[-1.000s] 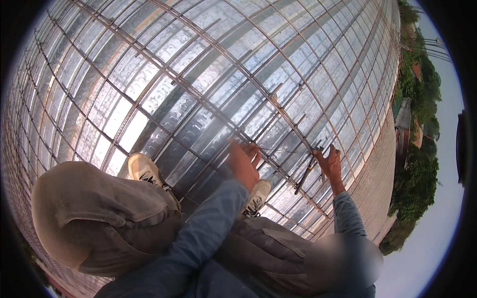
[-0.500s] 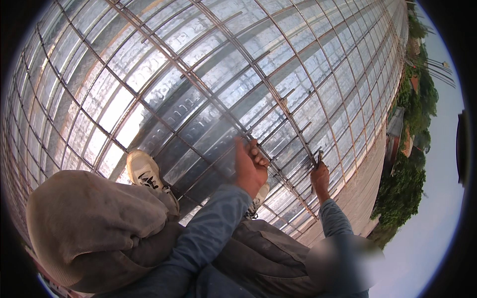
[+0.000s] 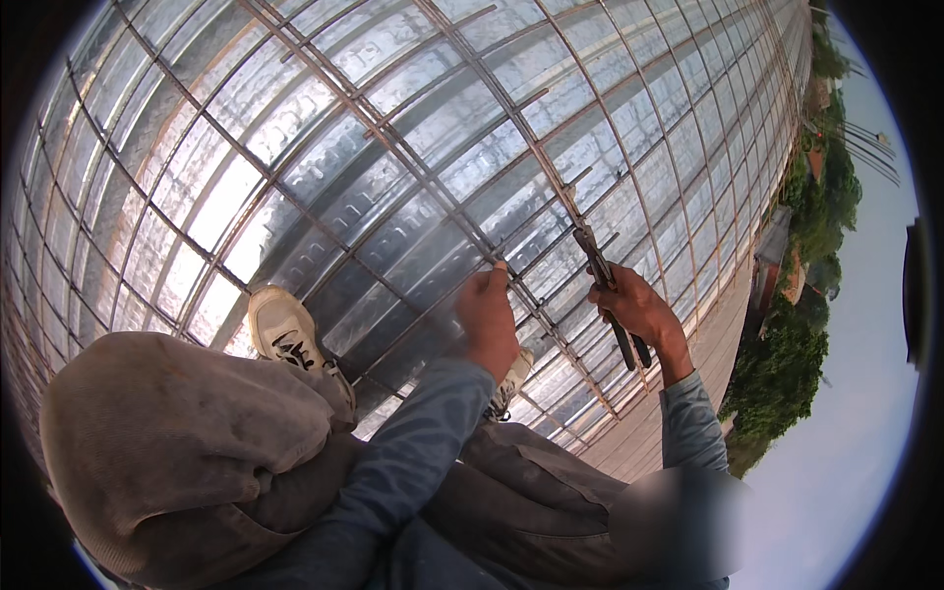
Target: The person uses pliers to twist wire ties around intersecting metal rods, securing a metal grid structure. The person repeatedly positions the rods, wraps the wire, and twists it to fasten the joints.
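Observation:
My left hand [image 3: 489, 320] is at a crossing of the rebar mesh [image 3: 462, 213], fingers curled, with a fingertip against the bars. Motion blurs part of this hand, and whatever it pinches is too small or hidden to name. To its right, my right hand [image 3: 641, 313] grips a pair of dark metal pliers [image 3: 593, 254]. Their jaws point up and away, close to a doubled bar. The handles stick out below my palm, slightly apart.
Ribbed, shiny metal decking [image 3: 344, 211] lies under the mesh. My pale shoes [image 3: 283, 329] stand among the bars, with my bent knee [image 3: 177, 423] at lower left. Short bar ends poke out beside the doubled bars. Past the deck's right side are trees [image 3: 787, 364].
My right hand has moved up and inward, turning the pliers so their length shows along the bar. My left hand has rotated, staying near the same crossing. The view has shifted slightly.

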`<state>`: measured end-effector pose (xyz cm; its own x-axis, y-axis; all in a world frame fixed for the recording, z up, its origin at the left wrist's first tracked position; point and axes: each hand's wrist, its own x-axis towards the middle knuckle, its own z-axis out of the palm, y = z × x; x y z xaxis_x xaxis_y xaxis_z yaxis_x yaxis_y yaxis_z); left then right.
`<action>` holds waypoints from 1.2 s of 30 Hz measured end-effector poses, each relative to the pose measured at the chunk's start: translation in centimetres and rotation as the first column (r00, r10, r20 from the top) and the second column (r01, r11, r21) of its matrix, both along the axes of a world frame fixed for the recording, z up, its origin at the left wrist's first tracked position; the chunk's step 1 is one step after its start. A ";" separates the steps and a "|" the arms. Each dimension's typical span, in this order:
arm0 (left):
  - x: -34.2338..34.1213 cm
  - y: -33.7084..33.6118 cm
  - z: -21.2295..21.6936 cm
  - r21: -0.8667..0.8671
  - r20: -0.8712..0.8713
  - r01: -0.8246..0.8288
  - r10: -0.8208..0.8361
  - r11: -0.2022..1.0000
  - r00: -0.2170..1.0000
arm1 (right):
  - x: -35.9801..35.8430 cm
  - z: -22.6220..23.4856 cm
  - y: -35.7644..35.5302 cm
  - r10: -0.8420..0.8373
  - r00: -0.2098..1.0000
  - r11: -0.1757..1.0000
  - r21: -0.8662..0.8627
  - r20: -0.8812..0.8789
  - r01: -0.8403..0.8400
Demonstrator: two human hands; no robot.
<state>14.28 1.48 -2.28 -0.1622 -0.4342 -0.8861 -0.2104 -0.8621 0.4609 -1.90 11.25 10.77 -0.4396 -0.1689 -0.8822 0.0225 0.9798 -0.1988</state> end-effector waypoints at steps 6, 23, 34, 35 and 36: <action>0.5 -0.4 2.2 -0.124 0.024 0.189 -0.188 0.974 0.982 | 2.5 -2.2 -5.2 0.620 0.783 0.784 0.068 -0.052 -0.617; 1.3 0.5 2.2 -0.086 -0.078 0.142 -0.149 0.986 0.986 | 5.4 0.4 -14.1 0.999 0.006 0.027 0.441 -0.050 -0.897; 1.2 0.1 3.0 -0.051 -0.050 0.137 -0.139 0.989 0.989 | 4.1 0.5 -14.3 0.983 0.173 0.145 0.327 0.057 -0.934; 1.3 0.0 3.0 -0.059 -0.050 0.140 -0.143 0.988 0.989 | 4.0 0.5 -14.7 0.978 0.198 0.168 0.314 0.065 -0.934; 1.3 0.0 3.0 -0.066 -0.049 0.143 -0.146 0.988 0.988 | 4.0 0.5 -14.9 0.972 0.222 0.191 0.302 0.074 -0.934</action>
